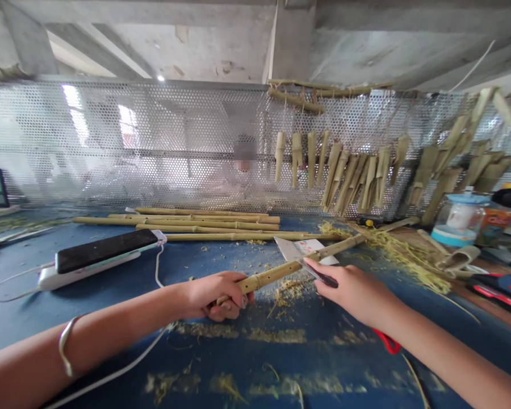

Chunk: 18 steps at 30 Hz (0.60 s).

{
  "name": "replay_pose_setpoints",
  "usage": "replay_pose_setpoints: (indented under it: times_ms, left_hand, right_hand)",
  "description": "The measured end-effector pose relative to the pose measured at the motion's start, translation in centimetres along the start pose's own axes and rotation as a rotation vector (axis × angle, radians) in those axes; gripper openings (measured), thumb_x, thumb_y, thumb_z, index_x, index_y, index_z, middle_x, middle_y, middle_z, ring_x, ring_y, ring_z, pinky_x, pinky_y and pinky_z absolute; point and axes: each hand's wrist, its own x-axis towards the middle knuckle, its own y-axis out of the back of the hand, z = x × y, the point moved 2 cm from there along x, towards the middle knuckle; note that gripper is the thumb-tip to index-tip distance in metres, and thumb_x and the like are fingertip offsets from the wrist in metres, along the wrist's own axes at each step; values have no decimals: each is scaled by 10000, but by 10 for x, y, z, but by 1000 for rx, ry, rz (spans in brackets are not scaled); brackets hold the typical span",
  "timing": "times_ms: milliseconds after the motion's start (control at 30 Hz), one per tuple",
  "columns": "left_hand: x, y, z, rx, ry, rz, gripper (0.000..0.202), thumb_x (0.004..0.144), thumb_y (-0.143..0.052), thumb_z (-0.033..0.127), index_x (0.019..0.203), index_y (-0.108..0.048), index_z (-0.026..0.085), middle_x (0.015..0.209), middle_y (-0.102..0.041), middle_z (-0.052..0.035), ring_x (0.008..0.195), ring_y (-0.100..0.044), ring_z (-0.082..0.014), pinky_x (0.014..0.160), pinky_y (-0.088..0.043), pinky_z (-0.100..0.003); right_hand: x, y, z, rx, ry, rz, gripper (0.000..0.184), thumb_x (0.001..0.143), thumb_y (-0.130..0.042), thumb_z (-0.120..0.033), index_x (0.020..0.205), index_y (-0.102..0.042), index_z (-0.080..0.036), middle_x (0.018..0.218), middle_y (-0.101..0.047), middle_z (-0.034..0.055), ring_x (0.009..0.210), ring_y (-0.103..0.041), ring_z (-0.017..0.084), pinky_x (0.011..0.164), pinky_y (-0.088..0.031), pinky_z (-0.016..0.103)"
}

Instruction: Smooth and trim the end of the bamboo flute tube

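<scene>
My left hand (225, 295) is closed around the near end of a bamboo tube (272, 276), which has small dark holes along it. The tube slants up and away to the right across the blue table. Pinched in my right hand (353, 289) is a dark-handled knife (321, 275), its tip end against the tube's middle. How much blade there is cannot be made out. A white card with coloured print (292, 250) lies behind the tube. Pale shavings (287, 295) are scattered beneath it.
Several bamboo poles (208, 224) lie at the back. A phone (111, 250) rests on a white power bank at left, with a cable (132, 363). Split bamboo pieces (336, 170) hang on the perforated metal screen (174, 136). Right are a plastic jar (457, 218) and fibre heap (421, 264).
</scene>
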Motion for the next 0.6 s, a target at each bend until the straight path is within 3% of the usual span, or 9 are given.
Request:
replay_pose_setpoints:
  times_ms: [167,333,500,600]
  left_hand:
    - [1,0,-1,2,-16,10,240,570,-452,108,804,-464,162,410,-331,90,331,-226,-35,309,-107,-146]
    - [0,0,-2,9,-28,15,220,586,-447,106,797,-470,164,409,-334,85,337,-229,-39,306,-106,-149]
    - [1,0,-2,0,-9,7,221,576,-451,105,787,-484,162,385,-326,88,319,-236,-41,298,-124,-139]
    - [1,-1,-1,-8,-26,-9,218,575,-449,104,782,-484,161,374,-323,89,307,-224,-38,295,-127,-134]
  right_hand:
    - [-8,1,-19,77,123,-41,456,770,-427,-338,1223,-470,-368,551,-601,-8,428,-483,122,404,-281,211]
    - [-9,0,-18,-67,31,19,452,762,-432,-338,1209,-479,-381,548,-599,5,444,-503,144,421,-289,228]
    - [-13,-2,-28,23,187,-13,481,766,-437,-307,1242,-438,-377,534,-600,-8,414,-486,122,414,-285,214]
    - [-12,-1,-27,-87,112,33,466,759,-441,-315,1219,-468,-376,573,-630,12,462,-537,150,420,-289,224]
